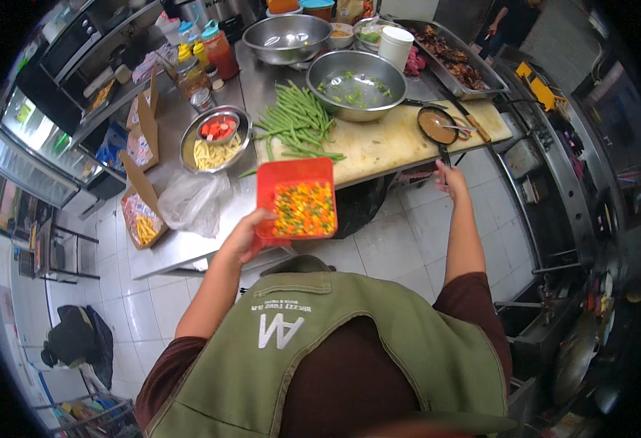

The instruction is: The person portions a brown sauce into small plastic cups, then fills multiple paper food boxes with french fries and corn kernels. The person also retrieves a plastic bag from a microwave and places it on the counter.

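Note:
My left hand (252, 232) grips a red plastic container (295, 169) by its side. Diced mixed vegetables (305, 211) in orange, yellow and green fill its lower part. My right hand (450, 179), fingers apart, is beside the handle of a small black pan (435, 125) of brown sauce with a spoon in it; whether they touch is unclear. The pan rests on a pale cutting board (375, 145). Green beans (298, 117) lie on the board's left part, next to a large steel bowl (356, 85) with green bits inside.
A knife (476, 127) lies across the board's right end, near a tray of browned meat (451, 55). At left are a bowl of fries and red slices (216, 137), a plastic bag (197, 202), cardboard boxes (144, 219) and sauce bottles (222, 52). Another person (512, 24) stands far right.

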Motion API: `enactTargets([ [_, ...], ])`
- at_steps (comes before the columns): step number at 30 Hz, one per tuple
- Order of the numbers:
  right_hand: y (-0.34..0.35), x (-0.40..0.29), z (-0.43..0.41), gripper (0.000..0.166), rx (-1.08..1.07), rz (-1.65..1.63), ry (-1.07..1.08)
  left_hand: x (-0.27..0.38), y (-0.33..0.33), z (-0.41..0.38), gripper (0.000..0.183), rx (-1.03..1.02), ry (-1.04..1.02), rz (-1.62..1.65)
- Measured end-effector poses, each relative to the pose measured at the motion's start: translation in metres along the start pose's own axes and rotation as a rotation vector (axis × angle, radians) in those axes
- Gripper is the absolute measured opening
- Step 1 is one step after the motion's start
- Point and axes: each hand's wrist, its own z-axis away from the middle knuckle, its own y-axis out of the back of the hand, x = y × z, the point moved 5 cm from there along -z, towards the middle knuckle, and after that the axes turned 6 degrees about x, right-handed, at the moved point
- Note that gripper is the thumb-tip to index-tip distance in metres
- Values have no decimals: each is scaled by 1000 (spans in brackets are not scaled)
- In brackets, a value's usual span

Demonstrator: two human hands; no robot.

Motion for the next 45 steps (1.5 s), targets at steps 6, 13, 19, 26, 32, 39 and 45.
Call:
enactTargets([
  [6,10,10,-32,39,24,-128,-3,12,35,57,52,193,-134,31],
  [13,20,-29,41,39,47,-76,116,23,75,123,66,307,-232,53],
  [19,16,-120,157,37,-160,42,93,65,91,138,52,301,-325,92],
  [26,-133,-171,198,34,-519,-73,20,120,111,102,53,271,-560,-30],
  [32,-304,-161,160,35,-565,-170,70,155,119,69,62,185,-708,67],
  [39,-447,-145,89,34,-492,-128,77,148,148,32,68,83,-569,70],
  [45,-502,-146,41,36,-515,-189,134,127,151,9,74,40,-429,60],
])
